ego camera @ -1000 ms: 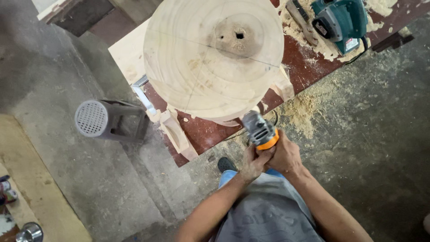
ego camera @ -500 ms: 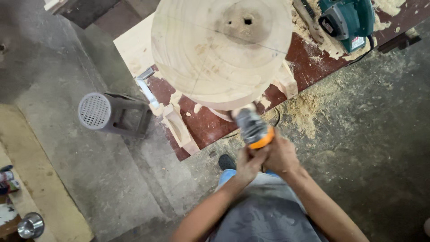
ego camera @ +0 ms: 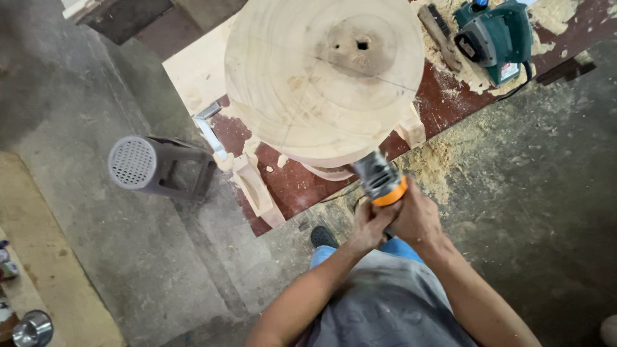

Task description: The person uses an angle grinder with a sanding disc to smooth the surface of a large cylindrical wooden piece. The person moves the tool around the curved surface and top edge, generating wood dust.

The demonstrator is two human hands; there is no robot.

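Soft, even daylight brightens the pale wooden disc [ego camera: 324,74], while the floor [ego camera: 96,77] at upper left lies in dim shadow. The grinder [ego camera: 379,177] is motion-blurred; edges stretch slightly from the wide lens.

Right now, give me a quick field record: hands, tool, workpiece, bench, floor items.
left hand: grips rear of the grinder
right hand: wraps the grinder body
angle grinder: grey with orange band, head at the workpiece's lower edge
workpiece: large round wooden disc, hole near centre
bench: red-brown, sawdust-strewn
bench tool: teal power planer
floor: grey plastic stool on its side
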